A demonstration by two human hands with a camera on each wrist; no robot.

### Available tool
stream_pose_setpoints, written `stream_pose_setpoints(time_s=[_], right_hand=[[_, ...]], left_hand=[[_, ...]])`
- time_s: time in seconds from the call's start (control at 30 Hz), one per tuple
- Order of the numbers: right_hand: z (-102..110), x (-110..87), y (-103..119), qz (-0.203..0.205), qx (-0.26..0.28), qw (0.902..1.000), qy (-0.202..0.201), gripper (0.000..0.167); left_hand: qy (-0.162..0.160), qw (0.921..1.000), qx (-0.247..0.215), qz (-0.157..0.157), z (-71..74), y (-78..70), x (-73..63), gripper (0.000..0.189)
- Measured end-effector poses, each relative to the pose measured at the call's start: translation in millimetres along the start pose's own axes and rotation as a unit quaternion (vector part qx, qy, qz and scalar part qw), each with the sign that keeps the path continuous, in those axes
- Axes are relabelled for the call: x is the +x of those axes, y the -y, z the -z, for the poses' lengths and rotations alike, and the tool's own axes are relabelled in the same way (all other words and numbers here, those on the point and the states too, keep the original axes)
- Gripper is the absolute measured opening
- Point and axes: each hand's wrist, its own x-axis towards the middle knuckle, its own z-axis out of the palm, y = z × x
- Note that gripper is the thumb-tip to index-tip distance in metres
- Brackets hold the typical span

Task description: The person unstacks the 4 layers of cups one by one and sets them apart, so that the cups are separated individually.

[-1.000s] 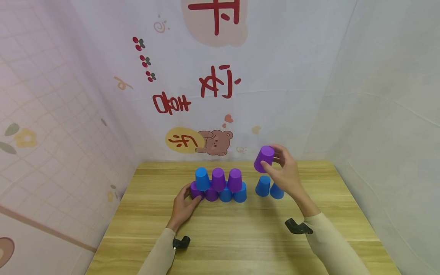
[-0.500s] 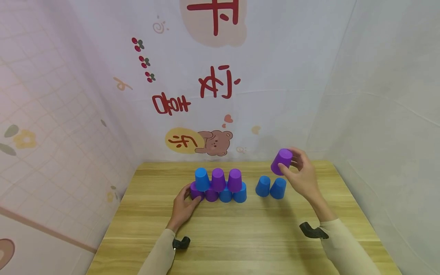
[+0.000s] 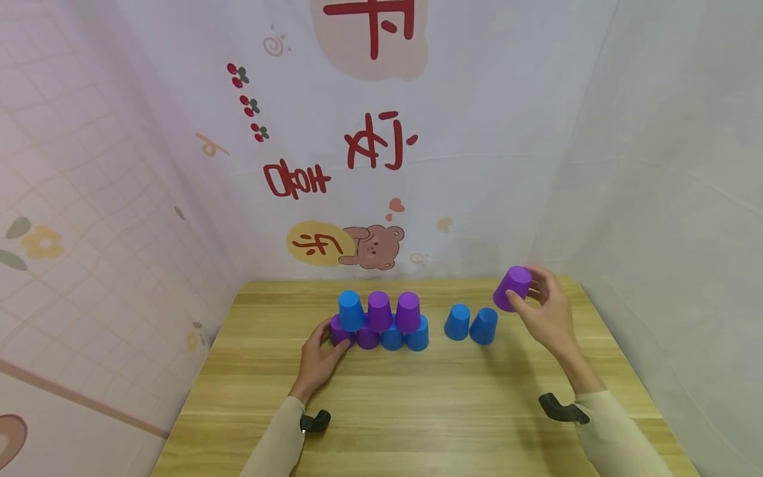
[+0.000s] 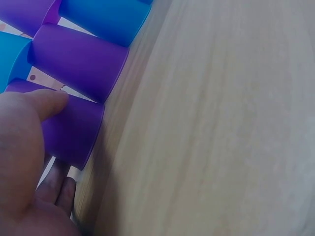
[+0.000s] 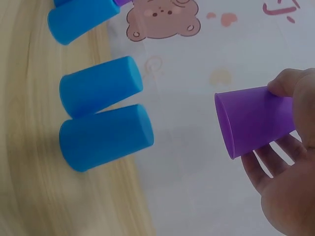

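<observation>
My left hand point(image 3: 318, 363) grips the leftmost purple cup point(image 4: 74, 129) of the bottom row, thumb in front and fingers behind. That row has two purple cups and two blue ones, all upside down. On top of it stand a blue cup point(image 3: 351, 311) and two purple cups, the rightmost purple cup point(image 3: 408, 313) above the blue pair. My right hand point(image 3: 550, 315) holds another purple cup point(image 5: 256, 118) in the air, its mouth facing down and slightly tilted. Below and left of it stand two inverted blue cups, a left blue cup point(image 3: 457, 322) and a right blue cup point(image 3: 483, 326).
The wooden table point(image 3: 405, 411) carries all the cups. A white printed cloth point(image 3: 477, 132) hangs behind and at both sides, close to the table's edges. A gap separates the stack from the blue pair.
My right hand has moved to the right and a little down with the purple cup, from above the blue pair to their right. My left hand and the stack have stayed put.
</observation>
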Motion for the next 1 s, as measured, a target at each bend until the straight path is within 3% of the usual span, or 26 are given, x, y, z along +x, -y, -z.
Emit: stream_pose_setpoints(time_s=[0.33, 1.0], right_hand=[[6.1, -5.4, -15.2, -0.005, -0.013, 0.9999, -0.008, 0.067], [6.3, -29.1, -65.3, -0.084, -0.023, 0.9961, 0.016, 0.068]], left_hand=[[-0.001, 0.9999, 0.001, -0.015, -0.5, 1.2, -0.2, 0.066], [0.0, 0.9999, 0.005, -0.009, -0.8, 0.5, -0.8, 0.066]])
